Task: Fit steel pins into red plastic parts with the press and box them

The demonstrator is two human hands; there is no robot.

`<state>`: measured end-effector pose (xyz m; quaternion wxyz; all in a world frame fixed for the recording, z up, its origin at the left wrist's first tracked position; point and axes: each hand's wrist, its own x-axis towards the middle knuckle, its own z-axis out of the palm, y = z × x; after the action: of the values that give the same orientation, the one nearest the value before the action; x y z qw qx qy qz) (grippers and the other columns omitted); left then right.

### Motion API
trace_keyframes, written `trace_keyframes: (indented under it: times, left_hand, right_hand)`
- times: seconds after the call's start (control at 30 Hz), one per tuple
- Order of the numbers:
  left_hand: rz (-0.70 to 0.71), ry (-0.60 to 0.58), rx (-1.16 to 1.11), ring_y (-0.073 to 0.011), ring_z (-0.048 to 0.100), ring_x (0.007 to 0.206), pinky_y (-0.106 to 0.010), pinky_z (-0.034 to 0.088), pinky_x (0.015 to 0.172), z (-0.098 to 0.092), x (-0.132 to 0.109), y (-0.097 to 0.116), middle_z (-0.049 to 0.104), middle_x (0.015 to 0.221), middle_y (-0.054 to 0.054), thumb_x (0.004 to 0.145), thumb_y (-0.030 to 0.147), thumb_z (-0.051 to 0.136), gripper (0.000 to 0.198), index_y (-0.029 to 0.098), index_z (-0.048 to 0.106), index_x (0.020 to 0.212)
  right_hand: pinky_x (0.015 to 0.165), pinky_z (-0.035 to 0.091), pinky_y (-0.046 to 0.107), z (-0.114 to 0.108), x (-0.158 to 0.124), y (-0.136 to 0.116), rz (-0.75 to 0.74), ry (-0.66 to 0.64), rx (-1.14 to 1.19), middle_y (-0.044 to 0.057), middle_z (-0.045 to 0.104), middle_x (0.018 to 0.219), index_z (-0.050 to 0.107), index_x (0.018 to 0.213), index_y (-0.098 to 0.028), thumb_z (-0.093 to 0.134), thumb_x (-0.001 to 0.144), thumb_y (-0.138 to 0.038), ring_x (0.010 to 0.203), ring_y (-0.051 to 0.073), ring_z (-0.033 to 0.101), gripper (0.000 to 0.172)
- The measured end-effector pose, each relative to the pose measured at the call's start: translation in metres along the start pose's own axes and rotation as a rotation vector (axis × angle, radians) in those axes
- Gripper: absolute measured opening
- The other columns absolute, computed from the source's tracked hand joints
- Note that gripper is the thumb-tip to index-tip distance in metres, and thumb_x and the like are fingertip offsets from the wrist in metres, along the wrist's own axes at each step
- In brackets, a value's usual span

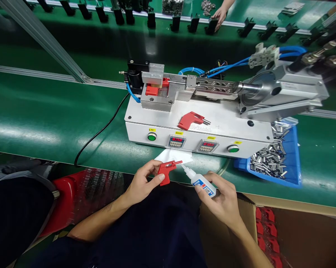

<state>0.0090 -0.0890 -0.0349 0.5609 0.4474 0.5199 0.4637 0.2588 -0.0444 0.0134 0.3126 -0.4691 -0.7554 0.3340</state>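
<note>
Between thumb and fingers, my left hand (145, 180) grips a red plastic gun-shaped part (165, 172), its thin barrel pointing right. My right hand (222, 197) is closed round a white glue bottle (203, 183) with a blue label, tilted so its nozzle tip is at or very near the barrel's end; I cannot tell whether they touch. A white paper (175, 154) lies on the bench just behind. On the white machine (226, 119) rests another red gun-shaped part (192, 120) with metal pins at its end. A further red part (154, 89) sits in the machine's metal fixture (158, 104).
A blue bin (293, 160) of metal sleeves (268, 160) stands right of the machine. Below it, a cardboard box (302, 230) holds red parts (268, 229). A black cable (101, 130) crosses the green bench (45, 119). Another person's hand (220, 16) is at the far line of black holders.
</note>
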Motion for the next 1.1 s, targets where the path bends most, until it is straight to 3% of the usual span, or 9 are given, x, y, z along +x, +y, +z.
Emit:
trace_keyframes:
  times: [0.17, 0.3, 0.5, 0.6, 0.73, 0.9, 1.0, 1.1]
  left_hand:
    - [-0.014, 0.004, -0.016, -0.0164, 0.063, 0.079, -0.026, 0.052, 0.078, -0.001, -0.001, -0.001, 0.073, 0.095, -0.005, 0.097, 0.047, 0.072, 0.033, 0.018, 0.072, 0.113]
    - [-0.019, 0.022, -0.027, -0.0165, 0.063, 0.081, -0.026, 0.052, 0.080, 0.001, -0.001, -0.004, 0.073, 0.096, -0.005, 0.096, 0.047, 0.073, 0.033, 0.019, 0.072, 0.113]
    - [-0.082, 0.047, -0.110, -0.0179, 0.067, 0.083, -0.027, 0.055, 0.078, 0.002, 0.004, -0.012, 0.075, 0.097, -0.005, 0.095, 0.050, 0.073, 0.034, 0.018, 0.071, 0.108]
    - [-0.114, 0.078, -0.132, -0.0191, 0.069, 0.083, -0.027, 0.056, 0.077, 0.000, 0.005, -0.017, 0.076, 0.097, -0.006, 0.091, 0.051, 0.077, 0.036, 0.018, 0.071, 0.104]
    - [-0.169, 0.098, -0.161, -0.0221, 0.073, 0.092, -0.028, 0.059, 0.082, -0.001, 0.006, -0.024, 0.078, 0.106, -0.008, 0.087, 0.052, 0.081, 0.043, 0.019, 0.070, 0.112]
    - [-0.183, 0.143, -0.235, -0.0262, 0.075, 0.107, -0.031, 0.059, 0.089, 0.002, 0.010, -0.024, 0.079, 0.119, -0.011, 0.084, 0.057, 0.083, 0.059, 0.022, 0.066, 0.129]
    - [-0.164, 0.146, -0.239, -0.0272, 0.074, 0.110, -0.031, 0.059, 0.092, 0.000, 0.012, -0.018, 0.078, 0.120, -0.011, 0.084, 0.057, 0.083, 0.059, 0.022, 0.067, 0.128]
    - [-0.116, 0.105, -0.230, -0.0277, 0.074, 0.108, -0.032, 0.060, 0.089, -0.001, 0.015, -0.009, 0.077, 0.122, -0.012, 0.086, 0.055, 0.082, 0.055, 0.021, 0.069, 0.127]
  right_hand:
    - [0.053, 0.038, 0.027, 0.001, 0.000, 0.001, -0.003, -0.012, 0.028, -0.003, 0.054, 0.065, 0.059, 0.081, -0.022, 0.066, 0.094, -0.025, 0.053, 0.013, 0.045, 0.015]
    - [0.060, 0.045, 0.026, 0.000, 0.001, 0.008, 0.045, -0.022, 0.073, -0.001, 0.061, 0.073, 0.064, 0.089, -0.022, 0.065, 0.097, -0.028, 0.061, 0.015, 0.054, 0.010]
    - [0.083, 0.057, 0.033, 0.006, -0.003, 0.041, 0.134, -0.101, 0.029, 0.005, 0.074, 0.100, 0.066, 0.108, -0.023, 0.062, 0.097, -0.028, 0.089, 0.022, 0.071, 0.013]
    - [0.096, 0.058, 0.043, 0.014, -0.007, 0.059, 0.090, -0.094, -0.086, 0.010, 0.075, 0.111, 0.067, 0.113, -0.023, 0.059, 0.096, -0.024, 0.107, 0.028, 0.071, 0.019]
    - [0.101, 0.058, 0.048, 0.013, -0.011, 0.073, 0.060, -0.110, -0.181, 0.011, 0.074, 0.114, 0.070, 0.114, -0.025, 0.063, 0.091, -0.019, 0.112, 0.030, 0.068, 0.024]
    - [0.104, 0.058, 0.046, -0.013, -0.007, 0.067, 0.032, -0.256, -0.246, 0.011, 0.071, 0.128, 0.067, 0.127, -0.024, 0.062, 0.085, -0.011, 0.119, 0.029, 0.068, 0.044]
    - [0.096, 0.061, 0.041, -0.029, 0.003, 0.053, -0.041, -0.276, -0.229, 0.009, 0.074, 0.120, 0.068, 0.119, -0.025, 0.058, 0.094, -0.016, 0.110, 0.026, 0.072, 0.028]
    - [0.088, 0.062, 0.039, -0.036, 0.018, 0.034, -0.159, -0.149, -0.240, 0.008, 0.075, 0.111, 0.067, 0.115, -0.026, 0.055, 0.103, -0.024, 0.102, 0.025, 0.073, 0.017]
